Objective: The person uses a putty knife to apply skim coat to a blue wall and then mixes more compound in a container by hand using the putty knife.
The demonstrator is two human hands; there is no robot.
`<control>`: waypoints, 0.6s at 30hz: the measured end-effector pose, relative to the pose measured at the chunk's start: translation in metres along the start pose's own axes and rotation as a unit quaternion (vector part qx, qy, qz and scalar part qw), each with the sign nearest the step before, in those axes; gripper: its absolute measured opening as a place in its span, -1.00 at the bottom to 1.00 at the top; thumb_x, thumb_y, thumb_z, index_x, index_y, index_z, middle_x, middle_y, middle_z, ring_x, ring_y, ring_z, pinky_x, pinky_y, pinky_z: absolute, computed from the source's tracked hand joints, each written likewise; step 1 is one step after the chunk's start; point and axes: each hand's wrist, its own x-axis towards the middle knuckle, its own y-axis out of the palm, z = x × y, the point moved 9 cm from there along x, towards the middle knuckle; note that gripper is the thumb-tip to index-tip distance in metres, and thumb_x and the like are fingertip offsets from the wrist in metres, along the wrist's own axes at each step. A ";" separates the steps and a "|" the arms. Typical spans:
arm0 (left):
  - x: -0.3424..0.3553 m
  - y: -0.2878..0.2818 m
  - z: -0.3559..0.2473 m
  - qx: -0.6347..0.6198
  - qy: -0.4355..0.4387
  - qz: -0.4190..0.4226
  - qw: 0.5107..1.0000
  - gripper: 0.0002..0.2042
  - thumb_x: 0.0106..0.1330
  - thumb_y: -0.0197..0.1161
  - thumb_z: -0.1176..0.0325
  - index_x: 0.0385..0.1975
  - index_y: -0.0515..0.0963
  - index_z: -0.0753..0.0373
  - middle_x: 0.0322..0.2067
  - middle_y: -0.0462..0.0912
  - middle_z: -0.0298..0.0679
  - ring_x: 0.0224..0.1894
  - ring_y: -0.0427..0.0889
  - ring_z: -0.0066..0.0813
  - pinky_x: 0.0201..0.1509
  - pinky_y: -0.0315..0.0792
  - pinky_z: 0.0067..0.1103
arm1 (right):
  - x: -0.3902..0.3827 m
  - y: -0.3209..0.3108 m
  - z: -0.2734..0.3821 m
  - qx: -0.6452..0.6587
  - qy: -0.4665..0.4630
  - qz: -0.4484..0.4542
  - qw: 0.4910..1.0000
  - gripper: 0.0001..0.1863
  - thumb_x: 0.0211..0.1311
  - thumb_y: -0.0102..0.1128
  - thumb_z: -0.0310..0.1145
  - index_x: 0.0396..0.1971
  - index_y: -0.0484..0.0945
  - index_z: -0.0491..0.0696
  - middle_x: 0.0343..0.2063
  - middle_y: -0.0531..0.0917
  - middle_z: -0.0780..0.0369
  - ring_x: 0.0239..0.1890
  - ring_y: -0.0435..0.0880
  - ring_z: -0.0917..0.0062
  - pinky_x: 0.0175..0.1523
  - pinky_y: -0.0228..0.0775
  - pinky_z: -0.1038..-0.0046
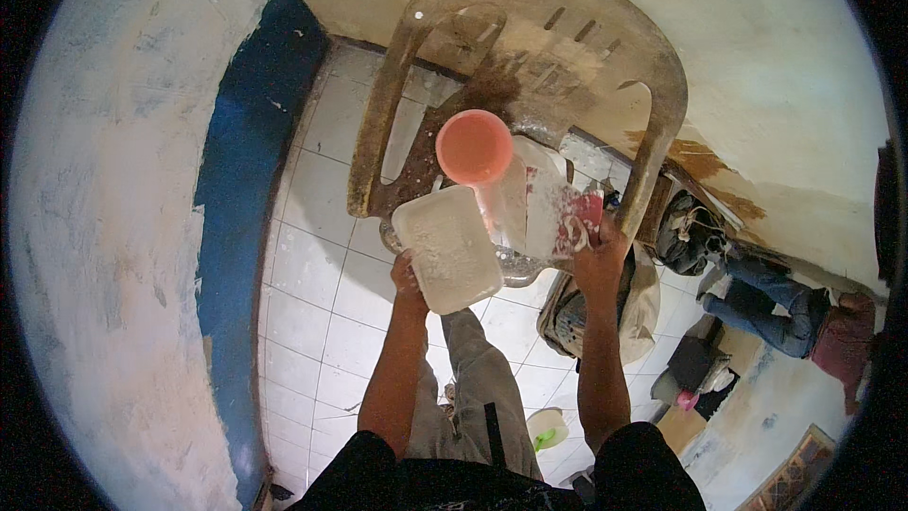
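Observation:
My left hand (407,276) grips the near left edge of a whitish rectangular plastic tub (448,250). White, lumpy powder or paste covers its bottom. My right hand (602,251) is closed at the near right end of a powder-smeared white-and-red bag (553,216); the fingertips are partly hidden. Just beyond the tub stands an orange round container (475,148), its mouth facing up. Behind these is a worn brown plastic armchair (577,14), its seat stained and dusted with white.
A blue-banded wall (248,123) runs along my left. Below is a white tiled floor (355,284). A pale backpack (643,308) sits under my right forearm, near a dark bag (689,232). Jeans (771,298) and a maroon garment (842,336) show at right; whether worn, I cannot tell.

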 end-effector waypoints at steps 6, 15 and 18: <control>-0.004 -0.017 -0.017 0.027 0.015 0.078 0.997 -0.43 0.10 0.10 0.05 0.03 0.39 0.37 -0.16 0.58 -0.06 -0.19 0.61 -0.17 -0.11 0.54 -0.30 | 0.026 0.049 -0.066 -0.243 -0.102 0.014 0.965 -0.64 -0.11 0.10 -0.58 -0.21 0.61 -0.03 -0.44 0.57 0.17 -0.33 0.60 0.29 -0.24 0.46 0.30; -0.016 -0.021 -0.019 0.062 0.008 0.061 0.996 -0.35 0.07 0.12 -0.01 0.10 0.33 0.33 -0.13 0.58 -0.07 -0.13 0.60 -0.21 -0.09 0.54 -0.31 | 0.039 0.109 -0.189 -0.316 0.111 0.097 0.937 -0.68 -0.19 0.14 -0.44 -0.31 0.64 0.08 -0.40 0.60 0.17 -0.30 0.60 0.21 -0.14 0.45 0.23; -0.019 -0.016 -0.017 0.085 0.016 0.053 0.995 -0.34 0.07 0.12 0.00 0.11 0.31 0.34 -0.10 0.56 -0.06 -0.13 0.60 -0.17 -0.08 0.54 -0.30 | 0.037 0.104 -0.193 -0.355 0.079 0.079 0.928 -0.65 -0.18 0.14 -0.43 -0.27 0.65 0.10 -0.37 0.62 0.16 -0.29 0.61 0.20 -0.12 0.46 0.24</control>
